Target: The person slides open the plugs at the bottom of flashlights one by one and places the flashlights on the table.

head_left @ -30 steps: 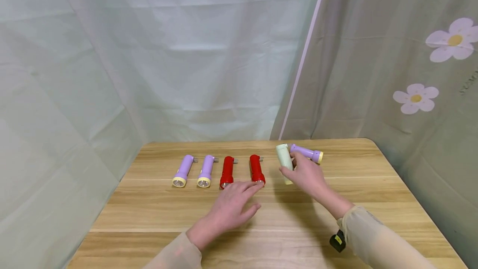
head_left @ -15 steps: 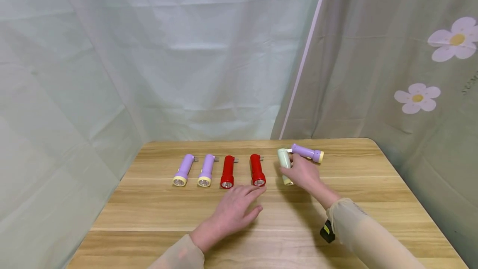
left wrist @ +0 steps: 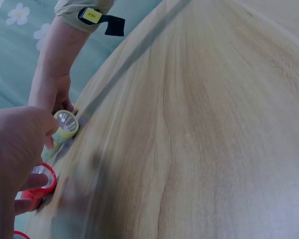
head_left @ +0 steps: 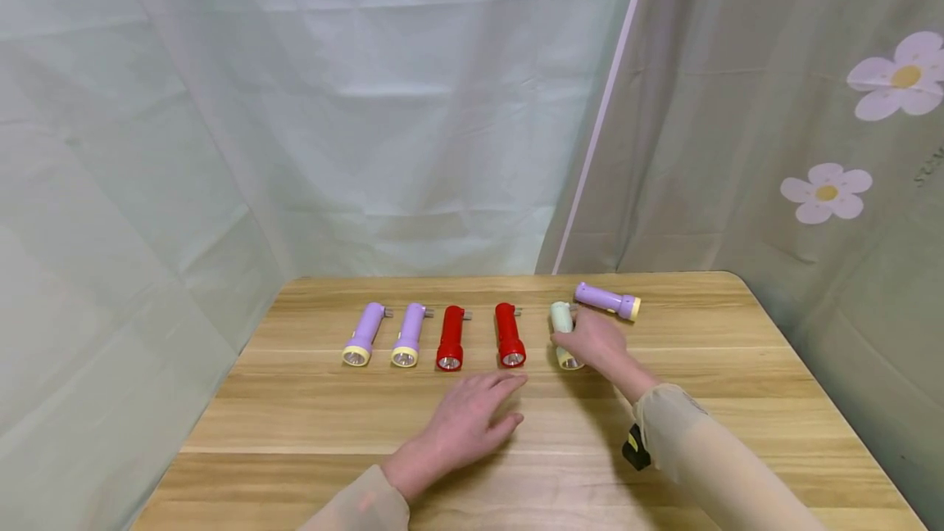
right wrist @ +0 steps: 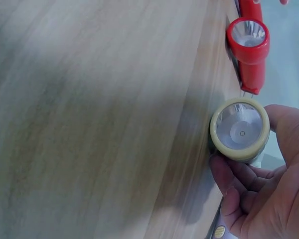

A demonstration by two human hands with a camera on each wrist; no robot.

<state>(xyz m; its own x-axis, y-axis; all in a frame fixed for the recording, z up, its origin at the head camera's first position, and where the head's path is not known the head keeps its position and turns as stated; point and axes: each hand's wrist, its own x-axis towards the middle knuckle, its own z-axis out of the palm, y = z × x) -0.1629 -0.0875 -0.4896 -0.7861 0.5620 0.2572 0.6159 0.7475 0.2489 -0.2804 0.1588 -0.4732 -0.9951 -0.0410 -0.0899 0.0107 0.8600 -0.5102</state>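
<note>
My right hand [head_left: 596, 342] grips a pale green flashlight [head_left: 562, 318] by its barrel, its cream-rimmed lens facing the near edge. In the right wrist view the thumb and curled fingers lie on either side of this flashlight [right wrist: 239, 130]. To its left, a red flashlight [head_left: 509, 334] and a second red flashlight [head_left: 451, 338] lie in a row with two purple flashlights [head_left: 409, 336]. My left hand [head_left: 472, 420] is just in front of the red ones, fingers relaxed, holding nothing. Whether it touches the table is unclear.
Behind my right hand, another purple flashlight [head_left: 607, 301] lies crosswise near the back edge of the wooden table [head_left: 295, 424]. Pale curtains [head_left: 413, 129] hang right behind the table and along both sides.
My right hand has lowered the pale green flashlight and drawn it slightly nearer, apart from the crosswise purple one. My left hand has drawn back a little from the red flashlights.
</note>
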